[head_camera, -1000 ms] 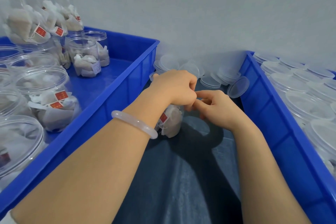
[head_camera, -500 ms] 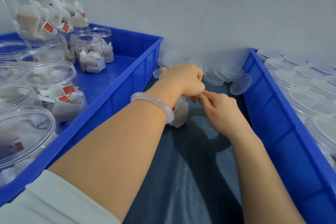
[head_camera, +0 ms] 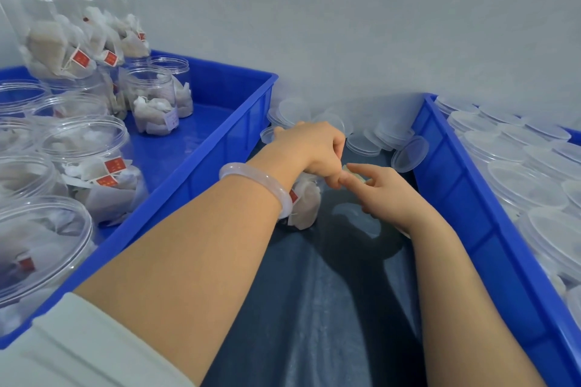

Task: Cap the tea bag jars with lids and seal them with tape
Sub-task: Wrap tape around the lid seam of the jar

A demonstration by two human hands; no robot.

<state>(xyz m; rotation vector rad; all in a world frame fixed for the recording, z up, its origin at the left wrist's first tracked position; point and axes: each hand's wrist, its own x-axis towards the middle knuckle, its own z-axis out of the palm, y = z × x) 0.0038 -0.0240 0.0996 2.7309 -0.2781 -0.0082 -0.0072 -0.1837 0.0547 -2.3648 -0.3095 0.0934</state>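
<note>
**Both hands meet at one jar between the bins**

The jar point(head_camera: 305, 207), with tea bags inside, stands on the dark cloth point(head_camera: 330, 308) in the gap between two blue bins. It sits mostly under the left wrist, so only its lower side shows. The left hand point(head_camera: 311, 150) comes down over the jar's top with its fingers curled round it. The hand hides whether a lid is on. A pale bracelet point(head_camera: 251, 171) sits on that wrist.

The right hand point(head_camera: 386, 191) lies just beside the jar, its forefinger stretched out to touch the left thumb. Between its thumb and forefinger it pinches a small pale strip, seemingly tape point(head_camera: 354, 173). A faint curved shape shows on the cloth under this hand, but I cannot tell what it is.

The left bin point(head_camera: 201, 166) holds open jars point(head_camera: 85, 141) of tea bags with red tags, and some are stacked at its far corner. The right bin point(head_camera: 456, 191) is packed with capped jars point(head_camera: 528, 179). Loose lids point(head_camera: 408, 154) lie heaped against the wall between the bins, just beyond the hands.
</note>
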